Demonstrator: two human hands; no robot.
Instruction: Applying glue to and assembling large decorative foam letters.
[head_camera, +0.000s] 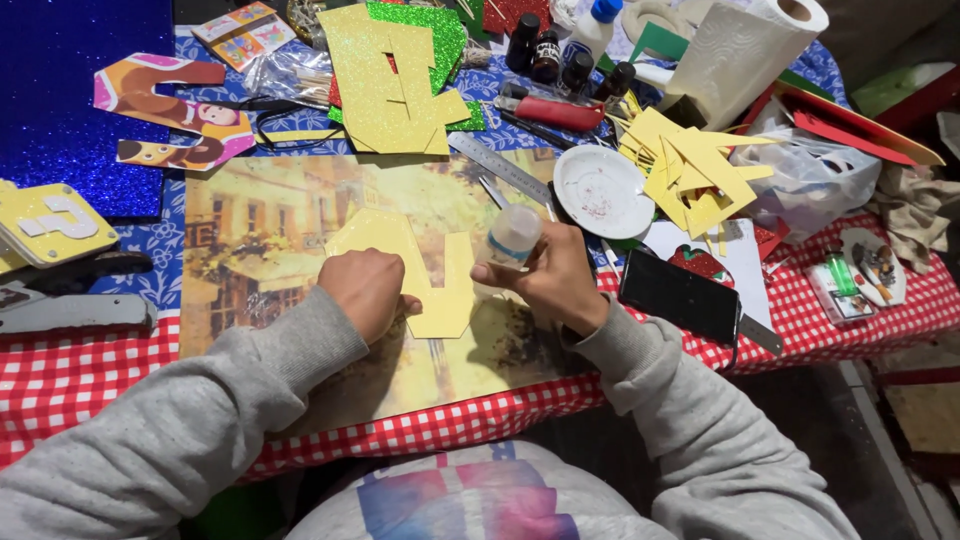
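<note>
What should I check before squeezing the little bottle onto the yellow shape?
1. Left hand pressing the yellow shape flat: ok.
2. Right hand gripping the small bottle: ok.
3. Bottle tip aimed at the shape: cannot tell, tip hidden.
4. Picture mat lying under the shape to protect the checked cloth: ok.
5. Black phone away from drips: not ok, right beside the wrist.
</note>
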